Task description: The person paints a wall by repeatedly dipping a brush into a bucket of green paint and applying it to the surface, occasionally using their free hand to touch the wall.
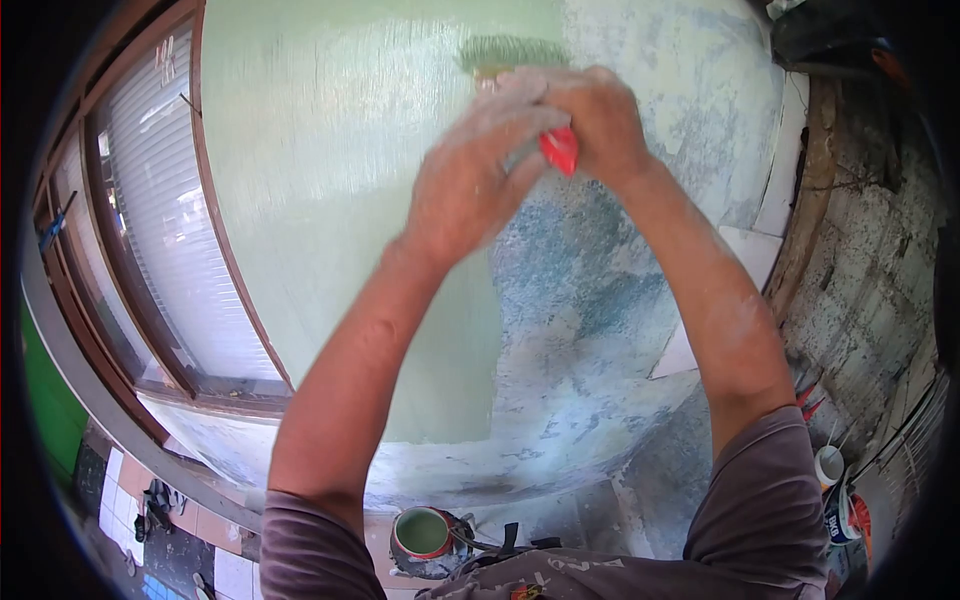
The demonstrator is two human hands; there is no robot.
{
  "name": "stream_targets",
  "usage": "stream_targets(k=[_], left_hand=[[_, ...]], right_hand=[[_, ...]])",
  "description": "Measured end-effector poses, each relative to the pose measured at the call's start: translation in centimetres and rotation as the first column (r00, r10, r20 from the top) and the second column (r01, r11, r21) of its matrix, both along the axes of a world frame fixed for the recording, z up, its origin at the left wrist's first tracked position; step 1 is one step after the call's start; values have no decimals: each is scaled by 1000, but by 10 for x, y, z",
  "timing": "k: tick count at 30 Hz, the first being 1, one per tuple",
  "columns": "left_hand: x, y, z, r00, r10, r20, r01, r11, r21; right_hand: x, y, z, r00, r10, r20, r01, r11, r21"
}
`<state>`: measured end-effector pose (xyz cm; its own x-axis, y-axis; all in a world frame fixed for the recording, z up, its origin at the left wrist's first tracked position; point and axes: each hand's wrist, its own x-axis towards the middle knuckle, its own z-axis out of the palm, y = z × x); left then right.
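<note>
A wide paintbrush (515, 52) presses its green-loaded bristles against the wall (330, 200) near the top of the view. Its red handle end (560, 152) sticks out below my fingers. My right hand (600, 120) is closed round the brush from the right. From the left, my left hand (475, 170) also grips it, fingers overlapping near the brush head; the exact finger contact is partly hidden. Pale green paint covers the wall's left part, while the right part is patchy white and blue-grey. Below, a bucket of green paint (422, 532) stands close to my body.
A brown-framed window (190, 220) with ribbed glass borders the wall at left. At right are a wooden post (815, 190) and a rough block wall (860, 260). Containers (838, 515) stand at lower right, and sandals (155, 508) lie on the tiles at lower left.
</note>
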<state>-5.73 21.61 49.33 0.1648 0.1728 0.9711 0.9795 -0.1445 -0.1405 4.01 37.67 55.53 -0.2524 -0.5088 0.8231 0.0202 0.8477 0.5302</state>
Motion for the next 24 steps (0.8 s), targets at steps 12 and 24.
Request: stream_targets(k=[12, 24], left_hand=[[12, -4, -63, 992, -109, 58, 112, 992, -57], [22, -16, 31, 968, -109, 228, 142, 981, -135]], right_hand=[[10, -10, -62, 994, 39, 102, -32, 997, -74], [18, -7, 6, 906, -98, 411, 272, 881, -388]])
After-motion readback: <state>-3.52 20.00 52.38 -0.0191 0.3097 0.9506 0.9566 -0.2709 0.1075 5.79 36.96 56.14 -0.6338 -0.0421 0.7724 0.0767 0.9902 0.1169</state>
